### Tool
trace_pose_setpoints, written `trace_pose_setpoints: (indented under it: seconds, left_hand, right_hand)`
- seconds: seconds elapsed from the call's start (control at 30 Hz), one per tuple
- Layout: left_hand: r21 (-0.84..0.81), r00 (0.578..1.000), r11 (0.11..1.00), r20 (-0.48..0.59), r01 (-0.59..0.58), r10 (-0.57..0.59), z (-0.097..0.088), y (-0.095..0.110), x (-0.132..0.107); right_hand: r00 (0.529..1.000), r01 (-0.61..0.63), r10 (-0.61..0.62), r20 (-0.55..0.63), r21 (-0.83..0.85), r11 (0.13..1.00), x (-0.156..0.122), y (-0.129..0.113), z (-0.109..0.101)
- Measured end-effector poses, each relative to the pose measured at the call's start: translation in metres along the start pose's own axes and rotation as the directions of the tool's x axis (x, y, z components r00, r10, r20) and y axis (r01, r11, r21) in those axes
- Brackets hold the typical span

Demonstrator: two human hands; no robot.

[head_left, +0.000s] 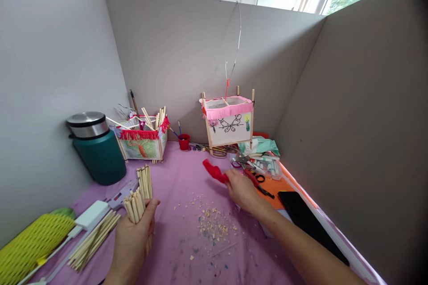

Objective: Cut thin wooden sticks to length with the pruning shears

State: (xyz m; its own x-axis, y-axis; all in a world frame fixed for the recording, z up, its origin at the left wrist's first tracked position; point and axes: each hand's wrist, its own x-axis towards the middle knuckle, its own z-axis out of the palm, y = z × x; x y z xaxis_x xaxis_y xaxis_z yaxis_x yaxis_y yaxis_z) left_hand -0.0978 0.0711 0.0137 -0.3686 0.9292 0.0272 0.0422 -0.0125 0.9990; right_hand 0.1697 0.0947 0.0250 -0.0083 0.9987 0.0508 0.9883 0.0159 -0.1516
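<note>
My left hand [133, 236] is wrapped round a bundle of thin wooden sticks [134, 205], their cut ends pointing up. Just behind it stands another bundle of sticks [145, 180] with a dark tie near its top. A loose pile of sticks [95, 240] lies to the left of this hand. My right hand [241, 191] reaches over the middle of the table and grips a bright red piece [215, 171], slightly blurred, whose kind I cannot make out. Pale wood chips [216, 225] are scattered on the purple cloth [180, 249] between the hands.
At the back stand a paper lantern [230, 129] with a wire hook and a decorated box [140, 147] holding sticks. A green flask [98, 151], lilac glue gun [123, 193] and yellow netted item [36, 245] are left. Red-handled pliers [257, 182] and a black phone-like slab [310, 225] lie right.
</note>
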Motion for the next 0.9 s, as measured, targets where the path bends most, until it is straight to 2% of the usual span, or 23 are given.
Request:
trace_pose_setpoints:
  seconds: [0.07, 0.2, 0.27, 0.37, 0.47, 0.53, 0.57, 0.63, 0.67, 0.73, 0.77, 0.83, 0.9]
  left_hand:
    - [-0.018, 0.998, 0.999, 0.042, 0.044, -0.044, 0.000, -0.001, 0.001]
    - [-0.054, 0.997, 0.996, 0.039, 0.067, -0.065, 0.000, -0.004, 0.002]
    - [-0.056, 0.997, 0.996, 0.043, 0.073, -0.070, -0.001, -0.005, 0.003]
    - [-0.036, 0.996, 0.997, 0.066, 0.063, -0.061, -0.001, -0.004, 0.003]
    - [-0.038, 0.994, 0.998, 0.094, 0.051, -0.048, -0.001, -0.002, 0.001]
    - [-0.060, 0.994, 0.997, 0.099, 0.058, -0.052, 0.000, -0.001, 0.001]
    - [-0.070, 0.993, 0.995, 0.103, 0.064, -0.057, 0.000, -0.001, 0.000]
    - [-0.093, 0.992, 0.993, 0.111, 0.070, -0.060, 0.000, -0.002, 0.000]
    - [-0.105, 0.992, 0.992, 0.115, 0.066, -0.054, 0.000, -0.002, 0.000]
    - [-0.124, 0.992, 0.991, 0.125, 0.042, -0.027, 0.000, -0.003, -0.001]
    - [-0.130, 0.991, 0.991, 0.133, 0.026, -0.008, 0.000, -0.003, -0.002]
    - [-0.130, 0.988, 0.992, 0.155, 0.002, 0.018, -0.001, -0.002, -0.004]
    - [-0.119, 0.983, 0.993, 0.181, -0.002, 0.024, -0.001, 0.001, -0.007]
  right_hand:
    - [0.999, -0.037, 0.037, 0.015, -0.013, 0.999, 0.002, 0.004, 0.003]
    - [0.995, 0.047, -0.050, 0.084, 0.047, 0.998, -0.019, -0.005, 0.011]
    - [0.997, 0.069, -0.070, 0.006, 0.133, 0.989, -0.033, -0.003, 0.006]
    - [0.989, -0.039, 0.061, -0.136, 0.160, 0.986, -0.044, 0.015, -0.002]
    - [0.983, -0.159, 0.164, -0.077, 0.068, 0.985, -0.048, 0.032, 0.002]
    - [0.994, -0.107, 0.109, -0.014, 0.104, 0.989, -0.054, 0.034, 0.004]
    - [0.998, -0.062, 0.067, -0.020, 0.169, 0.984, -0.060, 0.034, 0.003]
    - [0.993, -0.016, 0.050, -0.111, 0.294, 0.956, -0.078, 0.035, -0.006]
    - [0.982, -0.036, 0.094, -0.165, 0.323, 0.946, -0.090, 0.037, -0.012]
    - [0.944, -0.189, 0.249, -0.214, 0.267, 0.945, -0.119, 0.044, -0.021]
    - [0.924, -0.293, 0.328, -0.197, 0.188, 0.938, -0.135, 0.048, -0.021]
    - [0.878, -0.468, 0.465, -0.116, -0.001, 0.884, -0.163, 0.052, -0.014]
    - [0.833, -0.551, 0.552, -0.034, -0.134, 0.824, -0.183, 0.046, 0.001]
